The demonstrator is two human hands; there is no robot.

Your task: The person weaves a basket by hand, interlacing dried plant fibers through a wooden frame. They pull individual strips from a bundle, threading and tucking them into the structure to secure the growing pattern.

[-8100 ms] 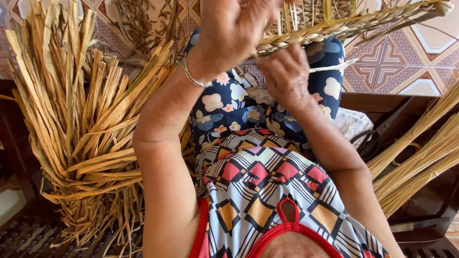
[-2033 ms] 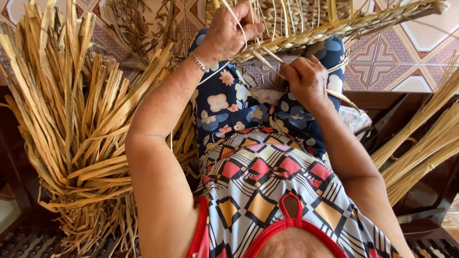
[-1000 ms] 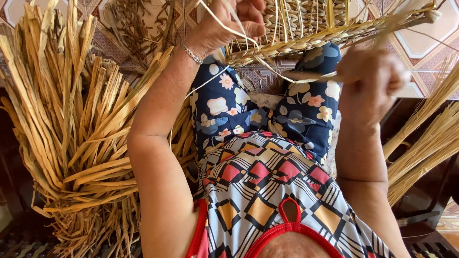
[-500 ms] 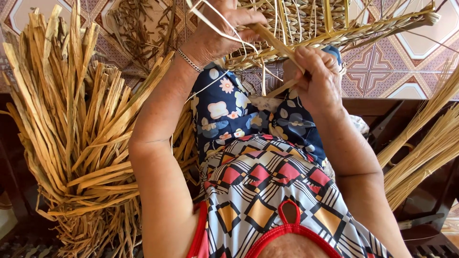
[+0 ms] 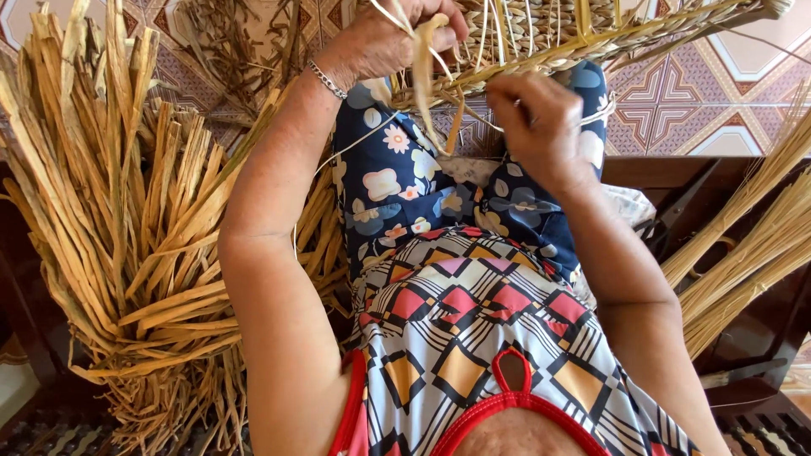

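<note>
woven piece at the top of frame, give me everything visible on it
The woven piece is a flat panel of pale straw-coloured dried fibre, cut off by the top of the picture. A thick braided edge runs slanting across its lower side, rising to the right. Loose strips hang from the left end. The left hand grips that end and the strips; the right hand is just under the edge. It is held above the floral-clad lap.

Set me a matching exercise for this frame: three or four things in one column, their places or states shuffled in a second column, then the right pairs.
Things:
1. left hand
2. right hand
3. dried leaf bundle
4. bracelet

Places or states:
A. on the left wrist
B. standing at the person's left
C. gripping a pale strip at the woven piece
D. below the woven rim, fingers curled

Pairs: 1-C, 2-D, 3-B, 4-A
</note>
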